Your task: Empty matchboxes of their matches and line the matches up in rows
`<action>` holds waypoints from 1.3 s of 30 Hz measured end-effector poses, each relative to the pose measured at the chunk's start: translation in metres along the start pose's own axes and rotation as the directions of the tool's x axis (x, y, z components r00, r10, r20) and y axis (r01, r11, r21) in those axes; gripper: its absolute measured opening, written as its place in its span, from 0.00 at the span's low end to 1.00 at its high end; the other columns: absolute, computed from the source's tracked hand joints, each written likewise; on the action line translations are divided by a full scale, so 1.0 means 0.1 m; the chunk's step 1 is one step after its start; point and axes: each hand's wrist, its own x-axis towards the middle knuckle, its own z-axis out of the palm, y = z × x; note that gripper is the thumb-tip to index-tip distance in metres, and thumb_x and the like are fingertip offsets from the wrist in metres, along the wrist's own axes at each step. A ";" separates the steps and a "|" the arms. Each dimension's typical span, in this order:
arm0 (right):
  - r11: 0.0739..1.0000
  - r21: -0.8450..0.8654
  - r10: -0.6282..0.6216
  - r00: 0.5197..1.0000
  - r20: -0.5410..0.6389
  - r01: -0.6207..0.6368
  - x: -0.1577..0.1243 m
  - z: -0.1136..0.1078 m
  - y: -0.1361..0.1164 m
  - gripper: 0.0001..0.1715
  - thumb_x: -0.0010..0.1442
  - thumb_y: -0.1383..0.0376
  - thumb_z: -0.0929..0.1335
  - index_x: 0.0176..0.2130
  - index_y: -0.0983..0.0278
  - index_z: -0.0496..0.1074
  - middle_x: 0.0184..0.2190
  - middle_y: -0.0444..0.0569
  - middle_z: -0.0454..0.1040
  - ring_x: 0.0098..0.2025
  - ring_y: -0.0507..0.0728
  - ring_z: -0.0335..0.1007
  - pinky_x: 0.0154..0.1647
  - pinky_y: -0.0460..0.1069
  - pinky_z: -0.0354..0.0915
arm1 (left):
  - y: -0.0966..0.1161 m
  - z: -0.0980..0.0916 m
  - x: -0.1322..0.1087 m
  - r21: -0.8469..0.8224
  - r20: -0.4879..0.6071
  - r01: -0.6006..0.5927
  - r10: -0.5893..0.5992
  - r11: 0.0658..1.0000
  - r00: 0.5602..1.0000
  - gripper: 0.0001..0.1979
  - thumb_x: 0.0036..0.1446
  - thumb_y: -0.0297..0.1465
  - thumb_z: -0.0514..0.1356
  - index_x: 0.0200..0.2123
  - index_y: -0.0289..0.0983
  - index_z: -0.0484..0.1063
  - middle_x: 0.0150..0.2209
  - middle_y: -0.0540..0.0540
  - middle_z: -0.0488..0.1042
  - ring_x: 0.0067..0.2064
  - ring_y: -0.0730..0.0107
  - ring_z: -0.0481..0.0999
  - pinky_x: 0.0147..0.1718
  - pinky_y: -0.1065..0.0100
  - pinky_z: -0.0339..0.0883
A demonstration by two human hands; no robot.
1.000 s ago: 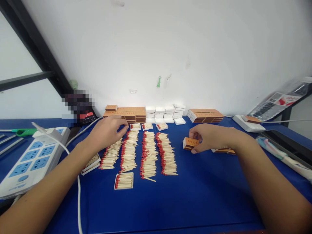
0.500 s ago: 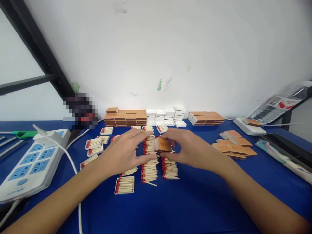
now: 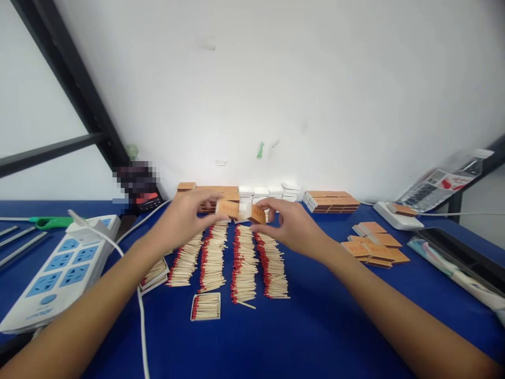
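Observation:
My left hand [image 3: 179,218] pinches an orange matchbox [image 3: 229,209] between thumb and fingers, above the far ends of the match rows. Just to its right, my right hand [image 3: 298,226] grips another matchbox [image 3: 258,214] by its end. A narrow gap separates the two boxes. Below them, red-tipped matches [image 3: 243,268] lie in several long rows on the blue table. An open white tray filled with matches [image 3: 205,306] sits nearest me. More filled trays [image 3: 154,275] are partly hidden behind my left forearm.
Stacked orange matchboxes [image 3: 331,201] and white trays [image 3: 291,190] line the wall. A loose pile of matchbox sleeves [image 3: 374,245] lies to the right, near a black case [image 3: 465,258] and a plastic bottle [image 3: 453,179]. At left are a power strip [image 3: 63,273] and its white cable [image 3: 144,331].
My left hand, open and holding nothing before, now has a matchbox in its fingers. Both hands have shifted slightly away from me, and the right keeps a matchbox. The view has tilted a little.

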 end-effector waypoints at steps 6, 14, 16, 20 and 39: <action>0.987 -0.145 -0.065 0.998 0.022 0.067 0.97 0.18 0.06 0.21 0.61 0.57 0.78 0.51 0.63 0.78 0.46 0.53 0.80 0.43 0.59 0.73 0.44 0.52 0.63 | -0.74 -0.28 0.48 0.302 -0.081 0.090 -0.068 0.949 0.994 0.20 0.62 0.44 0.67 0.51 0.37 0.78 0.49 0.39 0.81 0.52 0.51 0.77 0.52 0.54 0.70; 0.968 -0.242 -0.050 0.997 0.062 0.063 1.48 0.73 -0.03 0.20 0.64 0.57 0.76 0.52 0.64 0.77 0.50 0.56 0.77 0.50 0.64 0.73 0.47 0.54 0.64 | -1.04 -0.18 0.43 0.425 -0.074 0.036 -0.005 0.905 0.997 0.23 0.62 0.45 0.65 0.54 0.37 0.78 0.50 0.37 0.79 0.53 0.47 0.75 0.55 0.53 0.68; 0.975 -0.211 -0.060 0.998 0.035 0.066 1.46 0.77 0.00 0.20 0.65 0.58 0.76 0.53 0.64 0.76 0.51 0.56 0.76 0.50 0.62 0.73 0.48 0.53 0.64 | -1.05 -0.21 0.38 0.436 -0.091 0.077 -0.041 0.897 0.995 0.23 0.62 0.45 0.66 0.53 0.37 0.78 0.48 0.38 0.79 0.51 0.47 0.76 0.52 0.54 0.68; 0.974 -0.225 -0.002 1.000 0.016 0.005 1.44 0.77 0.04 0.19 0.64 0.58 0.76 0.51 0.64 0.75 0.49 0.56 0.77 0.48 0.62 0.72 0.45 0.54 0.63 | -1.06 -0.28 0.34 0.418 -0.116 0.154 -0.115 0.896 0.987 0.21 0.62 0.47 0.66 0.50 0.38 0.78 0.43 0.41 0.79 0.45 0.52 0.77 0.44 0.58 0.69; 0.983 -0.175 0.054 0.998 -0.022 -0.057 1.47 0.82 0.09 0.09 0.65 0.59 0.74 0.42 0.62 0.76 0.41 0.50 0.82 0.39 0.58 0.73 0.35 0.51 0.57 | -0.99 -0.17 0.43 0.475 -0.069 0.107 -0.085 0.873 0.994 0.14 0.65 0.42 0.62 0.42 0.37 0.80 0.44 0.39 0.78 0.49 0.50 0.77 0.48 0.55 0.70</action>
